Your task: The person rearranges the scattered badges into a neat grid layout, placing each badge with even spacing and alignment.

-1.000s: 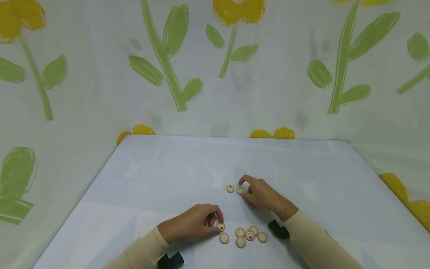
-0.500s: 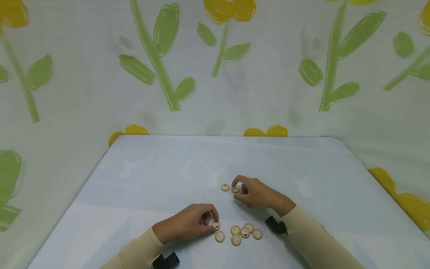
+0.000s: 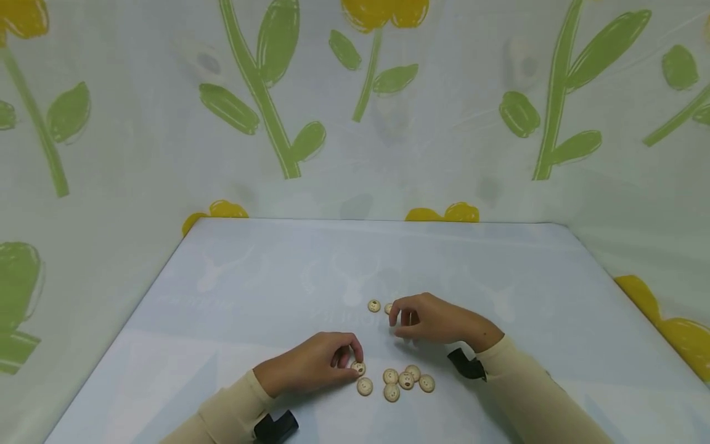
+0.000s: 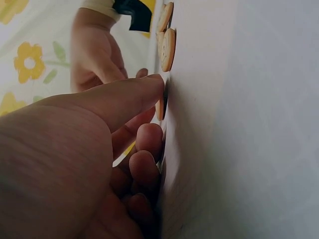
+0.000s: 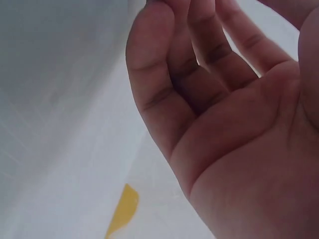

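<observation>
My left hand [image 3: 313,364] pinches the edges of a small round wooden disc [image 3: 359,368] between thumb and index finger, low on the table. Another disc [image 3: 365,386] lies just in front of it. In the left wrist view, the thumb covers much of the pinched disc [image 4: 160,109]. Further back, my right hand [image 3: 444,317] hovers with bent fingers and a gap between thumb and index finger, holding nothing. Beside its index finger lies a disc [image 3: 387,308], partly hidden by that finger. To the left of that one sits another disc [image 3: 374,306] with a dark mark.
Several more discs [image 3: 407,380] lie in a loose cluster between the two forearms. They are spread on a pale blue-white tabletop [image 3: 266,277]. A cloth with yellow and green flowers [image 3: 432,154] hangs behind the table's far edge.
My right hand has let go of the disc beside the left-hand back one and drawn off to the right. The left hand keeps its pinch in place. The head view has shifted slightly.
</observation>
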{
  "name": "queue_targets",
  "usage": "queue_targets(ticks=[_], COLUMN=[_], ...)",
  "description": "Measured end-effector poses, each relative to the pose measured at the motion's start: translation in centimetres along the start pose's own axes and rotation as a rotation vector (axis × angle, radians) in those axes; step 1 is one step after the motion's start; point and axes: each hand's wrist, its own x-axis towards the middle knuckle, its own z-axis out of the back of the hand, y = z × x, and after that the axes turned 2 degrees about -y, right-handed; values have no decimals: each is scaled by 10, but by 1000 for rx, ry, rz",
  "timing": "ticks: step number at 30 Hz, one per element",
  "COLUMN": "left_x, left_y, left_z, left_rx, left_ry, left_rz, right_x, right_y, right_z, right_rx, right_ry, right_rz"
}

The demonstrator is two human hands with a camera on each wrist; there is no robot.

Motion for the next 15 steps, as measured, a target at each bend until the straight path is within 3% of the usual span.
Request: queue_targets(ticks=[15], left_x=[0], left_y=[-1], left_z=[0], left_rx=[-16], left_ry=[-1], left_rz=[30], right_x=[-5], right_y=[11], right_z=[-6], right_rx=[20], right_ry=[131], right_rz=[61])
